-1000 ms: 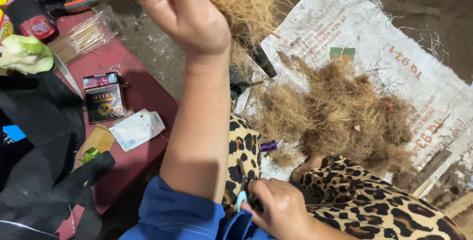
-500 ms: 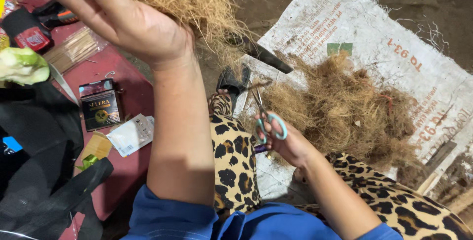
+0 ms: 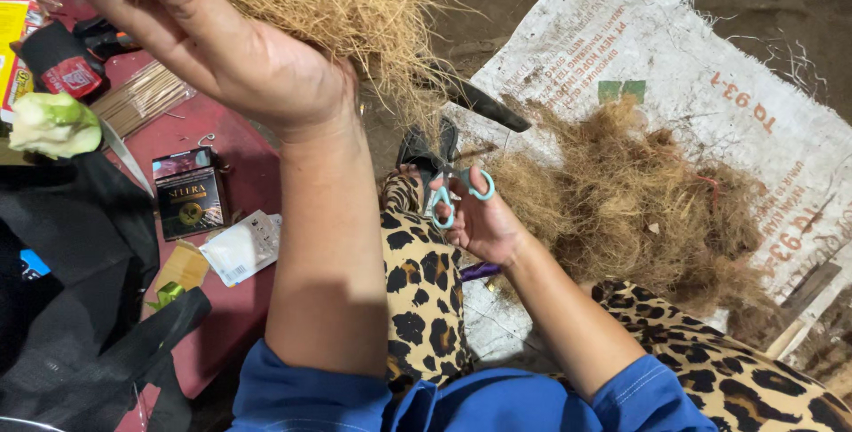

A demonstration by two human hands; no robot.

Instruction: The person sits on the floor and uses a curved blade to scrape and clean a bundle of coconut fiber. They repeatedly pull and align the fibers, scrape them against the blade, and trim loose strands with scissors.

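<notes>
- We noted one bundle of dry brown fibre [image 3: 328, 6] raised at the top of the view, gripped from above by the left hand [image 3: 222, 42], fingers closed on it.
- Right hand [image 3: 479, 219] held one pair of teal-handled scissors [image 3: 457, 188], fingers through the loops, blades pointing up just under the bundle's trailing strands.
- One loose fibre pile [image 3: 639, 210] lay on one white woven sack [image 3: 710, 68].
- Both knees wore leopard-print cloth [image 3: 426, 281].
- One red mat [image 3: 240, 184] to the left carried one small dark packet [image 3: 188, 203].

fibre bundle [image 3: 311, 6] top cropped (fingers too)
</notes>
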